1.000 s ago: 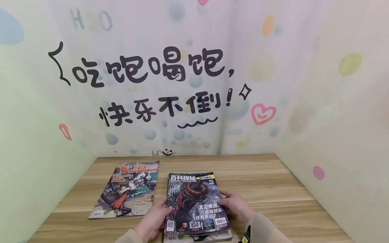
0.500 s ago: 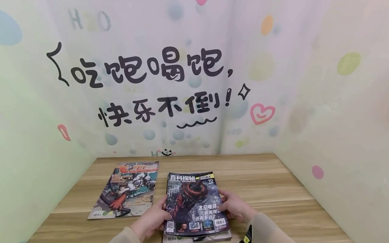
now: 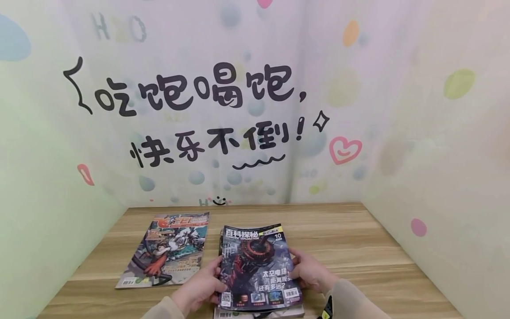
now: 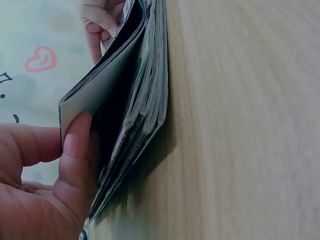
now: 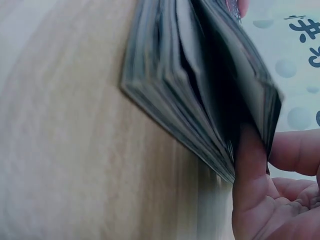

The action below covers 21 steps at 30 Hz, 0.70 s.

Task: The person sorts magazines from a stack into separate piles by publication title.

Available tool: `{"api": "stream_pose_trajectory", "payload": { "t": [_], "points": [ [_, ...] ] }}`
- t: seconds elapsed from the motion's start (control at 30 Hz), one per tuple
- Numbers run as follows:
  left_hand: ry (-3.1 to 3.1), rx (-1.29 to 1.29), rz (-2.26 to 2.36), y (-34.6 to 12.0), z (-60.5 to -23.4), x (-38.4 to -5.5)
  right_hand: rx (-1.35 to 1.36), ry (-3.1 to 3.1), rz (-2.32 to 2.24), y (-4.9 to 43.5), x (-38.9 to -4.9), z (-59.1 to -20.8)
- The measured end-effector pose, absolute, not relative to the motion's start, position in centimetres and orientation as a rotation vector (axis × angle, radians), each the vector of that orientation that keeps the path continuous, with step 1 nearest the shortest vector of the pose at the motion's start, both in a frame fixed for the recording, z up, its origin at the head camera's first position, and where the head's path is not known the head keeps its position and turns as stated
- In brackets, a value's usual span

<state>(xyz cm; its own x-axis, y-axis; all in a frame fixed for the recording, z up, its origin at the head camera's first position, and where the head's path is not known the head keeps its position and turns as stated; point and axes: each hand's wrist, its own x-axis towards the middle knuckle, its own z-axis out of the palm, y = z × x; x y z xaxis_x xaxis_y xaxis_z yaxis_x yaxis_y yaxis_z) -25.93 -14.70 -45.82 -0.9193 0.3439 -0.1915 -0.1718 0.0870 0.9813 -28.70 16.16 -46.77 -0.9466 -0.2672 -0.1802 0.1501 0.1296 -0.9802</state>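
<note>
A dark magazine (image 3: 255, 268) with a red ring-shaped machine on its cover lies over a stack of magazines (image 4: 152, 85). My left hand (image 3: 201, 285) pinches its left edge, thumb on the cover and a finger underneath. On the opposite side my right hand (image 3: 312, 272) pinches the right edge the same way. Both wrist views show a dark gap between the held magazine and the stack, so its sides are raised. Most of the lower covers are hidden; a pale strip of one shows at the front.
Another magazine (image 3: 167, 250), with a colourful cartoon cover, lies flat to the left on the wooden table (image 3: 342, 226). A printed curtain wall (image 3: 255, 186) stands behind the table, with pale walls on both sides.
The top magazine has lifted a little from the stack and shifted slightly to the right, both hands moving with it. The magazine on the left stays where it was.
</note>
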Motion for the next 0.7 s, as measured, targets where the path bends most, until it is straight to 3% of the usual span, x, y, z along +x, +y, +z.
{"api": "stream_pose_trajectory", "payload": {
  "t": [0.7],
  "points": [
    [2.139,0.146,1.789,-7.6,-43.2,-29.3,0.046,2.402,-1.788,21.9,-31.5,-44.2]
  ]
}}
